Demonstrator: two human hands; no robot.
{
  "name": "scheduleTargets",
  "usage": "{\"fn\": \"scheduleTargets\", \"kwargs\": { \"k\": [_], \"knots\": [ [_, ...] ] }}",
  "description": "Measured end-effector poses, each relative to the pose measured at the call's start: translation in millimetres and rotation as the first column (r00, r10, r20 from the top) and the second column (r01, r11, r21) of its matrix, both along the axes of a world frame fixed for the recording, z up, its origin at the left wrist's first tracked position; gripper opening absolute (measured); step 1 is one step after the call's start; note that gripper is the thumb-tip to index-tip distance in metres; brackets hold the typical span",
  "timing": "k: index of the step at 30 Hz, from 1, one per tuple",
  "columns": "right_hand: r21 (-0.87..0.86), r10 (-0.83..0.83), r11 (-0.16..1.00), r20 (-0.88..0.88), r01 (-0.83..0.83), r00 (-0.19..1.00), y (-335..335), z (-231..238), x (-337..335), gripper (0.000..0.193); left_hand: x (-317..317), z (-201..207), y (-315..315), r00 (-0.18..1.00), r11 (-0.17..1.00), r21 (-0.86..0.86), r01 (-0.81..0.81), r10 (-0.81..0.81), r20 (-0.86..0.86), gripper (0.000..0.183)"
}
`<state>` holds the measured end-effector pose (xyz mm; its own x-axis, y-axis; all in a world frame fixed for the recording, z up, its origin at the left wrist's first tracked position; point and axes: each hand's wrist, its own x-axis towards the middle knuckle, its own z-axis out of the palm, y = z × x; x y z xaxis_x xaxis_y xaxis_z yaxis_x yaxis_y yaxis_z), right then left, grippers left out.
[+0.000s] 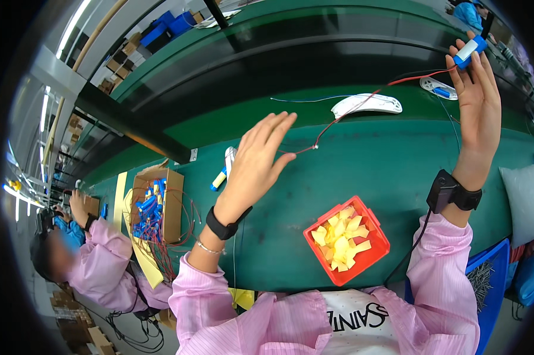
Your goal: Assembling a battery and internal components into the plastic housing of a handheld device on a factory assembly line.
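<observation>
At the far right, my right hand (479,89) is closed on a blue battery pack (470,52) with a pale label, raised at the far side of the bench. Red and black wires (373,93) run from the pack leftward, down to a small white connector (316,147). My left hand (258,157) is held over the bench with its fingers stretched out; the wire end passes close to its thumb and partly out of sight. Beside that hand lies a blue and yellow battery (218,179) next to a white shell (230,155), partly hidden.
A white curved shell (370,105) and another with a blue part inside (438,89) lie along the far edge. A red bin (370,260) holds yellow paper pieces. Left stands a cardboard box (173,207) of wired batteries; a co-worker (101,254) sits beyond. A blue bin (496,290) holds screws.
</observation>
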<state>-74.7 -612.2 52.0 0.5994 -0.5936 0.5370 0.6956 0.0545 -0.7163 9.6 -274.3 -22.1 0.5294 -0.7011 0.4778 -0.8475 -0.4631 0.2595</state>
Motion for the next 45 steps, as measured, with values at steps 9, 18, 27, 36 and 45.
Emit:
{"fn": "scheduleTargets", "kwargs": {
  "k": [9,18,27,36,45],
  "knots": [
    [0.023,0.083,0.996,0.043,-0.084,0.996,12,-7,8,0.035,14,-14,-14,0.760,0.994,-0.110,0.019,-0.086,-0.644,0.019],
    [0.005,0.281,0.958,-0.197,-0.286,0.939,76,-22,22,0.037,21,-20,-15,0.455,0.940,-0.331,-0.087,-0.258,-0.852,0.021],
    [0.337,0.729,0.644,-0.543,-0.687,0.417,115,-67,41,0.034,-8,-13,-17,0.906,0.884,-0.308,-0.352,0.238,-0.351,0.011],
    [0.015,0.461,0.799,-0.658,-0.601,0.596,138,-75,40,0.040,-18,-13,-22,0.953,0.934,-0.244,-0.261,0.289,0.086,0.014],
    [-0.259,0.267,0.757,-0.715,-0.599,0.646,134,-86,43,0.035,-17,-6,-17,0.864,0.929,-0.244,-0.280,0.134,-0.485,0.011]
  ]
}}
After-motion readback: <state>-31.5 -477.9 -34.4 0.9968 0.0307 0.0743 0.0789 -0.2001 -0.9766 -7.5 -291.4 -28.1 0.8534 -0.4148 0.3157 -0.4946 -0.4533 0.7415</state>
